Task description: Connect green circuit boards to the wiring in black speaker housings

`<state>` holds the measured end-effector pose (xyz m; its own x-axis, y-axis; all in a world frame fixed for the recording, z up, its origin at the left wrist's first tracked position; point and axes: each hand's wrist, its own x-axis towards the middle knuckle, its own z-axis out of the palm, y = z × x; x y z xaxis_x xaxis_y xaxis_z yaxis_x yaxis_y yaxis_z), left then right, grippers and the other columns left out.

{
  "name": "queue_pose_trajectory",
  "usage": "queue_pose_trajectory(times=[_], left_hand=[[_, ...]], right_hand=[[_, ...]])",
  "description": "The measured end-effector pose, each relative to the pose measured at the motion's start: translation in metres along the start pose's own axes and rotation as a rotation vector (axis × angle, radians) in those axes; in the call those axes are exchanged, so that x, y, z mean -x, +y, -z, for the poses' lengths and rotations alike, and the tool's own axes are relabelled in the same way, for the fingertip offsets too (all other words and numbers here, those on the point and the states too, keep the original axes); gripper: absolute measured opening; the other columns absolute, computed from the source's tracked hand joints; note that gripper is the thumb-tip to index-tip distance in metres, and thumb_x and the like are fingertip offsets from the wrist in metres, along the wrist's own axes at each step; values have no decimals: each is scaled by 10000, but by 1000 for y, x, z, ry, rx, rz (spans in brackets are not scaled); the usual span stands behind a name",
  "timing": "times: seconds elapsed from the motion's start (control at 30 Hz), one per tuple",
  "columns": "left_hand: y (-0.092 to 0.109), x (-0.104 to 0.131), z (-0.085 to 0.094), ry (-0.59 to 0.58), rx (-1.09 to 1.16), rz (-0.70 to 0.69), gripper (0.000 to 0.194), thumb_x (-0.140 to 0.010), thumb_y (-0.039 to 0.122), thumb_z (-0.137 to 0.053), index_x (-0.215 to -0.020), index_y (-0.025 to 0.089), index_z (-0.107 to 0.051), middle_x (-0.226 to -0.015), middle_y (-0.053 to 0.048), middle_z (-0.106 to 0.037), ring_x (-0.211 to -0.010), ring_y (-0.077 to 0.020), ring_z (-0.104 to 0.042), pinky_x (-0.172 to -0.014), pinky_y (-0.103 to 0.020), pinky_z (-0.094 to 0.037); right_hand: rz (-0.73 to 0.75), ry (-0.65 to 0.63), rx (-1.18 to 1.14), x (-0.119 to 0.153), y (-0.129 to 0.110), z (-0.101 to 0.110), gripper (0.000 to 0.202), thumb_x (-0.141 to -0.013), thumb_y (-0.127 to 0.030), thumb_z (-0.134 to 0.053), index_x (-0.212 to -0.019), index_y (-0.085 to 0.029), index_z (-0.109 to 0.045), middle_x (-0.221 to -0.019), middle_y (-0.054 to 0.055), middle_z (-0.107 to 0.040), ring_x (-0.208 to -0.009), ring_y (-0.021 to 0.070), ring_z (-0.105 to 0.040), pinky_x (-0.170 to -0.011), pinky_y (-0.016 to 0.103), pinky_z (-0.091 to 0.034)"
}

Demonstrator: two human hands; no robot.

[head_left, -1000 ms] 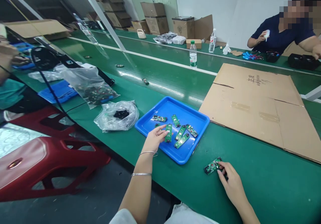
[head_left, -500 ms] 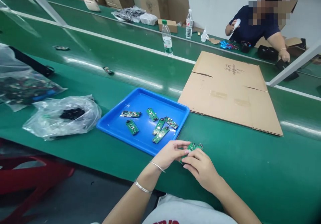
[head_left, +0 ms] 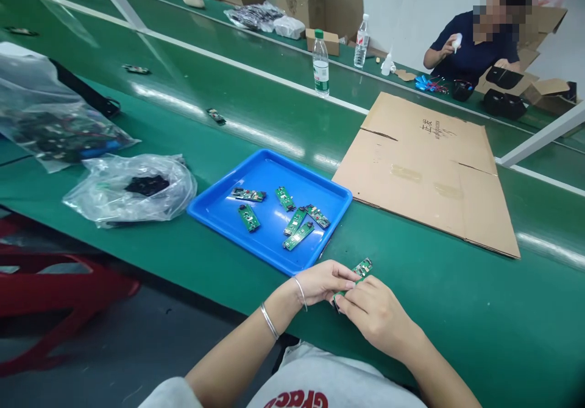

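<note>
Both hands meet over the green table just right of the blue tray's near corner. My left hand [head_left: 323, 282] pinches a green circuit board [head_left: 363, 267] from the left. My right hand [head_left: 377, 310] has its fingers closed on the same board from the right and covers much of it. The board's upper end sticks out beyond the fingers, and a dark end shows below. In the blue tray [head_left: 219, 235] lie several green circuit boards, two of them overlapping another at the right side.
A flat cardboard sheet [head_left: 425, 213] lies right of the tray. Plastic bags [head_left: 109, 198] are at the left. A water bottle [head_left: 320, 67] stands beyond the tray. More boards [head_left: 216, 116] lie on the far strip. Across the table a person holds a white bottle [head_left: 456, 43].
The view has shifted, so the scene sits differently in frame. My fingers have closed further over the board, hiding more of its middle. The person's lowered hand across the table has come up beside a black part.
</note>
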<state>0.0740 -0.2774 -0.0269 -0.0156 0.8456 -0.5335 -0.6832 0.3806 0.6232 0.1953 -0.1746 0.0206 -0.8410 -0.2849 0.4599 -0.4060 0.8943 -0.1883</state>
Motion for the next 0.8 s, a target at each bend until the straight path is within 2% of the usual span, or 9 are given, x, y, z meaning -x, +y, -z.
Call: queue_pose_trajectory(times=[0.1,0.2,0.37,0.43,0.5,0.6,0.67,0.73,0.8], left_hand=[[-1,-1,4,-3,-8,-17,429,-508,316,-808,-863,96,-714,-690,-52,-697,-503,-87,-577,-449,-168,-423],[2,0,6,6,-29,-44,434,-495,330,-810,-853,103,-716,-709,-64,-707,-551,-119,-612,-498,-198,-458],[14,13,12,102,-121,-129,534,-461,408,-804,-883,98,-700,-800,-121,-708,-644,-232,-668,-577,-333,-519],[22,22,26,260,-188,-221,541,-493,396,-786,-934,101,-680,-794,-118,-703,-635,-238,-671,-577,-346,-519],[31,32,48,512,-275,-345,519,-571,372,-736,-1018,126,-642,-827,-100,-697,-671,-235,-673,-582,-331,-513],[42,44,90,962,-437,-500,422,-676,305,-634,-1076,174,-601,-891,-77,-686,-774,-240,-663,-648,-336,-510],[46,48,113,1182,-558,-541,345,-692,245,-594,-1030,184,-621,-871,-75,-689,-811,-262,-653,-739,-384,-498],[46,46,128,1293,-682,-552,273,-687,202,-579,-949,186,-652,-839,-81,-695,-831,-286,-645,-816,-431,-469],[45,42,133,1335,-806,-565,214,-677,183,-584,-872,183,-671,-848,-96,-698,-889,-310,-625,-876,-463,-432]], right_hand=[[-5,-3,-3,-1,2,2,222,-909,-111,-399,-841,-137,-609,-637,20,-611,-602,127,-541,-571,278,-395],[-77,89,-103,4,8,3,170,-894,-110,-439,-929,-154,-600,-729,31,-651,-646,127,-560,-567,268,-413],[-388,293,-212,32,26,-3,186,-870,-125,-482,-1004,-188,-594,-811,48,-631,-726,138,-581,-642,272,-479],[-573,290,-221,49,35,-11,170,-878,-184,-474,-978,-193,-611,-839,55,-625,-731,144,-593,-650,273,-494],[-730,220,-268,66,43,-20,189,-879,-265,-472,-964,-186,-620,-849,58,-628,-700,147,-597,-624,268,-503],[-849,113,-348,84,51,-34,258,-872,-359,-464,-955,-175,-625,-837,61,-629,-671,151,-591,-613,269,-507],[-878,78,-363,90,53,-40,281,-877,-382,-446,-947,-178,-625,-841,64,-624,-682,156,-584,-631,275,-504],[-895,61,-352,92,54,-45,293,-881,-392,-430,-953,-181,-621,-852,65,-619,-684,160,-576,-641,283,-499],[-899,58,-328,93,54,-48,304,-881,-403,-421,-956,-183,-617,-856,66,-615,-683,165,-572,-639,290,-496]])
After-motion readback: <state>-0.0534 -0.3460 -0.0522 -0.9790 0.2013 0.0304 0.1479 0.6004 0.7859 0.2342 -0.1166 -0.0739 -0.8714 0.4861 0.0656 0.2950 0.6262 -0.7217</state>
